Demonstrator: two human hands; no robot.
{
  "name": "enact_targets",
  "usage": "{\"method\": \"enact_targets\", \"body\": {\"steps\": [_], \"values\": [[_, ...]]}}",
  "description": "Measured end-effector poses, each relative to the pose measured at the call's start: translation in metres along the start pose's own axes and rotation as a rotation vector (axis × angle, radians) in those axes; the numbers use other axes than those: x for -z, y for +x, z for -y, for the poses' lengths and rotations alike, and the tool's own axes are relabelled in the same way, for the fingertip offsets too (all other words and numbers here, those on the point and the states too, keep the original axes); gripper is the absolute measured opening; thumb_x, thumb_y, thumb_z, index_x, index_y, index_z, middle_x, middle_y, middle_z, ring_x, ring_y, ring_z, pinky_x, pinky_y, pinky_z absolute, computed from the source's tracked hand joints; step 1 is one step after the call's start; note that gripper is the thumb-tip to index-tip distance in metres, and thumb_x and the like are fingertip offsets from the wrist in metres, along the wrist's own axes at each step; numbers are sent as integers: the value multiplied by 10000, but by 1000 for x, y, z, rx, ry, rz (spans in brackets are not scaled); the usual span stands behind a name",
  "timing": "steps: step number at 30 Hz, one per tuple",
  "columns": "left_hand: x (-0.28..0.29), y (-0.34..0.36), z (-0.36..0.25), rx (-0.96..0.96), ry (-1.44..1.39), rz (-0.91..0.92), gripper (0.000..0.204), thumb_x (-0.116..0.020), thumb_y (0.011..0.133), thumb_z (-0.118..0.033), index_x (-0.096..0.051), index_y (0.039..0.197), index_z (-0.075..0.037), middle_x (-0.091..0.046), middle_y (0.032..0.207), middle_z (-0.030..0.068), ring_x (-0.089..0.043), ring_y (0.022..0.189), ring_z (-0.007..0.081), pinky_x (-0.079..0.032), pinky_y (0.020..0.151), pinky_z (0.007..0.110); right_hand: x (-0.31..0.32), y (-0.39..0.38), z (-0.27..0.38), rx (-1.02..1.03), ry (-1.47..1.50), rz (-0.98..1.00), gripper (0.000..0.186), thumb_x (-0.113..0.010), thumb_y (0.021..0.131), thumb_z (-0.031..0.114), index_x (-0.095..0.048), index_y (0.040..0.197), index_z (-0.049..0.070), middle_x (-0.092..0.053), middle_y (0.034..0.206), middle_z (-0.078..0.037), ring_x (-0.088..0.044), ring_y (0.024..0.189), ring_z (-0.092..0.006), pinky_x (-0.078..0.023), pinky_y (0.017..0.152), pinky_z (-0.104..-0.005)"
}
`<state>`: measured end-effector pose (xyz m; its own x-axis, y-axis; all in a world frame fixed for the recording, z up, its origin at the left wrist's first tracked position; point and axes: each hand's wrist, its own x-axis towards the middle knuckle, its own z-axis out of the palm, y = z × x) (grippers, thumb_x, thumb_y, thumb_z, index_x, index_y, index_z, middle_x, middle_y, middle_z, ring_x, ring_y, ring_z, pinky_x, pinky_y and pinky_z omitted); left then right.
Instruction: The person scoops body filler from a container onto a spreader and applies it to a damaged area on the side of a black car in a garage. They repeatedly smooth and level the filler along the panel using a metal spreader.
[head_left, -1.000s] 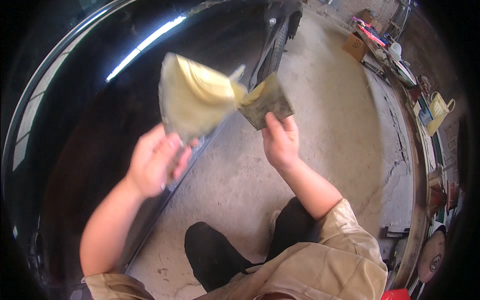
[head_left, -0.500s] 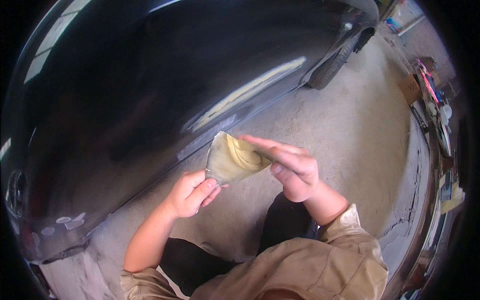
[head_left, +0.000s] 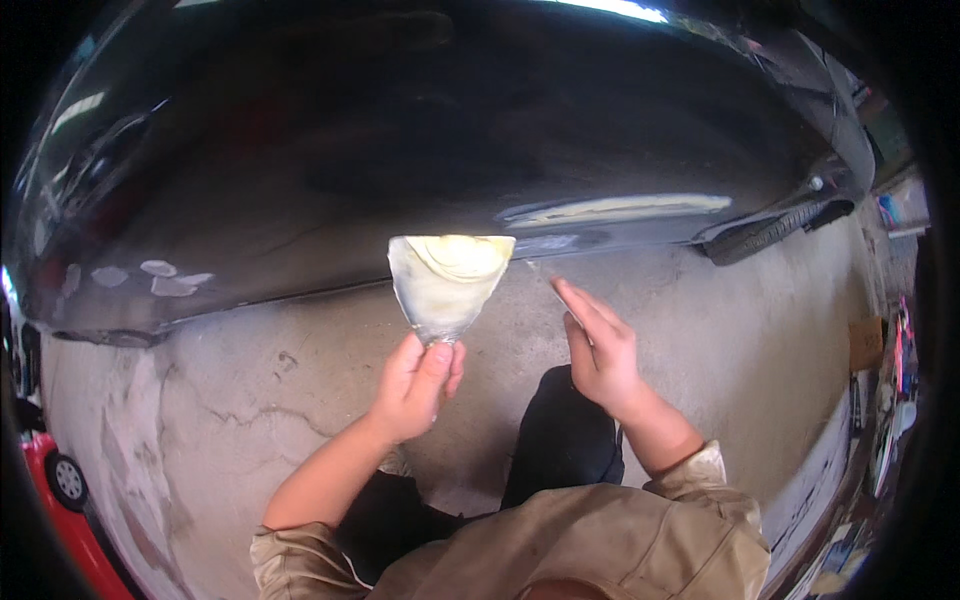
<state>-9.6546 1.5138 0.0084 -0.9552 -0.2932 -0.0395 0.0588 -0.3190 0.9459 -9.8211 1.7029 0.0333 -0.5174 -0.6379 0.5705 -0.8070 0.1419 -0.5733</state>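
Note:
My left hand (head_left: 418, 385) grips the narrow end of a wide, fan-shaped putty knife (head_left: 428, 292), its broad edge pointing away from me. A smooth mound of pale yellow filler (head_left: 465, 258) lies along that edge. My right hand (head_left: 605, 358) is to the right, apart from the knife, with its fingers stretched forward and pressed against a thin spreader (head_left: 541, 276) seen almost edge-on. Beyond both hands stands a dark car body (head_left: 400, 140). A long streak of yellowish filler (head_left: 620, 209) runs along its lower panel at the right.
Grey sanded patches (head_left: 175, 284) mark the car's lower left. A tyre (head_left: 775, 234) shows under its right end. Concrete floor (head_left: 270, 400) lies below me. A red car (head_left: 70, 500) is at the lower left edge. On the right are a cardboard box (head_left: 866, 343) and cluttered items.
My right hand has drawn away from the putty knife, taking the spreader to the right. The knife is now turned with its edge forward. The view has swung left, bringing the red car in.

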Motion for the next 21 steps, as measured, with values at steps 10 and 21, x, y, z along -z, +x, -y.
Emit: {"method": "enact_targets", "body": {"steps": [10,21], "values": [[-37,-23,-2,-134,231,-246,375,-574,930,-53,-481,1291,-13,-598,1045,55,-565,869,118,-488,736,264,-24,31,52,364,-128,27,491,-643,728,79,-674,1218,100,-608,1321,-112,-563,1093,-304,-442,961,-460],[1,-64,0,263,279,-540,337,-591,879,59,-387,1086,-112,-489,815,10,-483,552,100,-401,456,243,23,-34,-37,-697,818,153,375,-581,868,-46,-633,1231,33,-627,1278,-113,-588,1139,-272,-476,959,-431]]}}
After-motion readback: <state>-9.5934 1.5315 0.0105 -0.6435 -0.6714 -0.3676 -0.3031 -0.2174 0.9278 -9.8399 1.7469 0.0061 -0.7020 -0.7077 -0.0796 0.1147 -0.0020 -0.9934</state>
